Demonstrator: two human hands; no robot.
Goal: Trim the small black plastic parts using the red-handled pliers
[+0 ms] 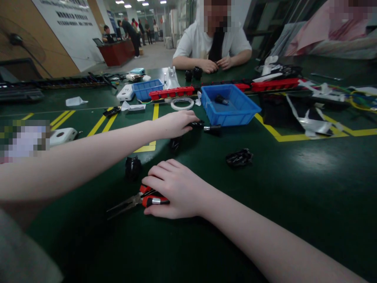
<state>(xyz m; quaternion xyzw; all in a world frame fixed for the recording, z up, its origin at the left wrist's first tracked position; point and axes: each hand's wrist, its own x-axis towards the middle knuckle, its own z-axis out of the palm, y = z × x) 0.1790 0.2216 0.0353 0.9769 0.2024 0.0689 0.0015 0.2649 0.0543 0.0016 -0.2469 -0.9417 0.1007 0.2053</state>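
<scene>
My right hand (176, 188) is closed around the red-and-black handles of open-jawed long-nose pliers (134, 202), which point left just over the green table. My left hand (178, 122) reaches across to the far side, its fingers closed at a small black part (198, 124); their undersides are hidden. Beside those fingertips lies a black cylindrical piece with a silver end (212, 129). A dark, glossy part (174, 144) sits below my left wrist. Another black part (133, 168) stands left of my right hand, and a black shell-like piece (239, 157) lies to its right.
A blue bin (250, 112) with a black piece inside stands beyond my left hand. Behind are a smaller blue bin (147, 90), a tape roll (182, 103) and a red strip (171, 93). Black sheeting (277, 112) lies at right. A person (212, 51) sits opposite.
</scene>
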